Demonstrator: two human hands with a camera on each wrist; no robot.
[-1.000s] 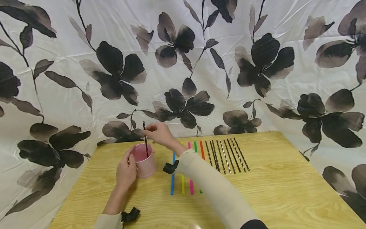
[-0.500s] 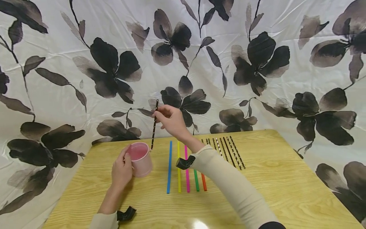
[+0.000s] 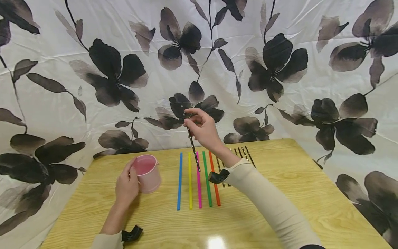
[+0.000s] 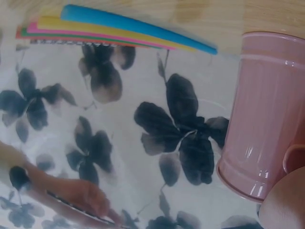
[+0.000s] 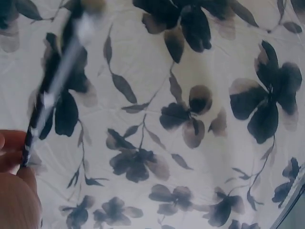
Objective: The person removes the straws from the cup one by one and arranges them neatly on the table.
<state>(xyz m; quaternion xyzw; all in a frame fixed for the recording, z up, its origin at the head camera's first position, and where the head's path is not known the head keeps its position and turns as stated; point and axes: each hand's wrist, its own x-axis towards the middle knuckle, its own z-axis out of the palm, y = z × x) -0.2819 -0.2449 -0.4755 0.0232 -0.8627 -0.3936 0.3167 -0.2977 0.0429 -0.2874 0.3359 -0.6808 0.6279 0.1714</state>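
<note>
My right hand (image 3: 203, 129) pinches a black straw with white dots (image 3: 192, 147) near its upper end, in the air above the row of coloured straws. The straw tilts, its lower end in front of the pink straw (image 3: 199, 186) in the head view. In the right wrist view the straw (image 5: 47, 98) is blurred between thumb and fingers. At the left, my left hand (image 3: 126, 183) holds the side of a small pink bucket (image 3: 151, 180) that stands upright on the table. The pink bucket (image 4: 267, 114) fills the right edge of the left wrist view.
Blue (image 3: 179, 181), yellow (image 3: 190, 181), green (image 3: 207, 180) and red straws (image 3: 216, 186) lie in a row with the pink one. Several black patterned straws (image 3: 250, 157) lie to their right, partly behind my right forearm. A floral cloth (image 3: 230, 69) hangs behind the wooden table (image 3: 149, 221).
My right hand has lifted the black dotted straw out of the pink bucket and carried it to the right, above the coloured straws. My left hand stays on the bucket.
</note>
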